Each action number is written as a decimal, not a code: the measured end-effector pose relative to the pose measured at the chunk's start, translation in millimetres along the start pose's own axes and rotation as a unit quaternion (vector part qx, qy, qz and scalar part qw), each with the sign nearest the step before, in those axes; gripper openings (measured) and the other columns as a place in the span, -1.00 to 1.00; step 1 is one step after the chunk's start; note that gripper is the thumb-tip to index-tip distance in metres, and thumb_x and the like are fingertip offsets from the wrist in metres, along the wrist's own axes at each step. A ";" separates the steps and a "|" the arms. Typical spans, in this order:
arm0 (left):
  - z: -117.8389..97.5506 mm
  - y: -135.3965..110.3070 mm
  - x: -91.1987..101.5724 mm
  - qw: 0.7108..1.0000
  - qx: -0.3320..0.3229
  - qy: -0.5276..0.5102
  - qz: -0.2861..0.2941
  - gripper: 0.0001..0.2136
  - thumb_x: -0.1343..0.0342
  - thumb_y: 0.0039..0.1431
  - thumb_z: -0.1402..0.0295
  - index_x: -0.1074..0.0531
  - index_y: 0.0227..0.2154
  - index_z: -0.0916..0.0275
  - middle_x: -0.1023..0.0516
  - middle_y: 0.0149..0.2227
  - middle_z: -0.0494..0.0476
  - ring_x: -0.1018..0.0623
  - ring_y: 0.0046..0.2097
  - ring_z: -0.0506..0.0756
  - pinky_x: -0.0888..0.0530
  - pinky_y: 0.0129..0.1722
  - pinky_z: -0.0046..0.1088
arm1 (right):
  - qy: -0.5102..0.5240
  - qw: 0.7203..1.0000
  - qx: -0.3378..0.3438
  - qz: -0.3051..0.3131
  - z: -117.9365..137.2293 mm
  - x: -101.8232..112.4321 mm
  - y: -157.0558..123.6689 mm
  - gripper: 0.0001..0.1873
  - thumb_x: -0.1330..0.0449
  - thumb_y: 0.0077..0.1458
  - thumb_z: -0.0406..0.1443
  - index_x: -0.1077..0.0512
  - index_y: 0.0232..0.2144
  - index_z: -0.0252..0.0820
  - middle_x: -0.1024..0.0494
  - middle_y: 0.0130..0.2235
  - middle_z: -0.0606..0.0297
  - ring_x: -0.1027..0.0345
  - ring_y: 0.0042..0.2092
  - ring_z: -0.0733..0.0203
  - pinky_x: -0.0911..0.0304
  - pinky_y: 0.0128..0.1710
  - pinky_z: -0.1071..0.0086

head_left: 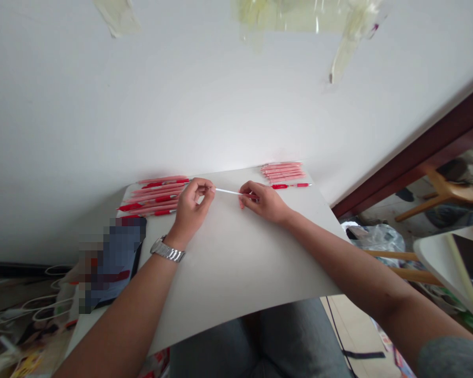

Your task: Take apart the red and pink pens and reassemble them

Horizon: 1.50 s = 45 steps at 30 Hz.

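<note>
My left hand (192, 206) pinches one end of a thin white pen refill (227, 191) above a white board (236, 262) on my lap. My right hand (262, 200) is closed round a red pen barrel (250, 196) at the refill's other end. A silver watch (167, 250) is on my left wrist. Several red pens and pink barrels lie in a pile (154, 197) just left of my left hand. A smaller pile of pink barrels (282, 171) with a red pen (290, 185) lies beyond my right hand.
A white wall rises right behind the board. A dark phone or case (118, 262) lies on the board's left edge. Cables (31, 307) and clutter cover the floor at left. A wooden chair (441, 194) and a white table (453, 268) stand at right.
</note>
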<state>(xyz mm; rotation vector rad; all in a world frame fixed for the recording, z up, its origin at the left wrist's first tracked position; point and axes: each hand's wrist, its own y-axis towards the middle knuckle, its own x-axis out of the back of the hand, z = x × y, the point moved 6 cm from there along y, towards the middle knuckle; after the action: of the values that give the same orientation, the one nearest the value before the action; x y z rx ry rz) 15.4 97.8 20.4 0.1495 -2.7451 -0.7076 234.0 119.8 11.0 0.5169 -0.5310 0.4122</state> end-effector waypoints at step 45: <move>16.4 4.2 22.1 0.991 0.060 0.056 -0.104 -0.87 -0.23 0.23 0.33 -0.49 -0.19 0.18 -0.60 -0.16 0.08 -0.67 -0.27 0.06 -0.60 -0.20 -0.39 | -0.010 0.999 -0.038 -0.033 -9.5 1.9 1.0 -0.78 -0.20 0.30 -0.11 -0.47 -0.13 -0.10 -0.58 -0.25 0.29 -0.45 -0.24 0.19 -0.25 -0.21 0.35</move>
<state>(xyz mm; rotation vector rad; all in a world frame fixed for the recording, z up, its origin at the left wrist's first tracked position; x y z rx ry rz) -10.8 105.1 14.6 0.4918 -2.6887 -0.5671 238.4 126.4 5.4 0.4641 -0.5449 0.3239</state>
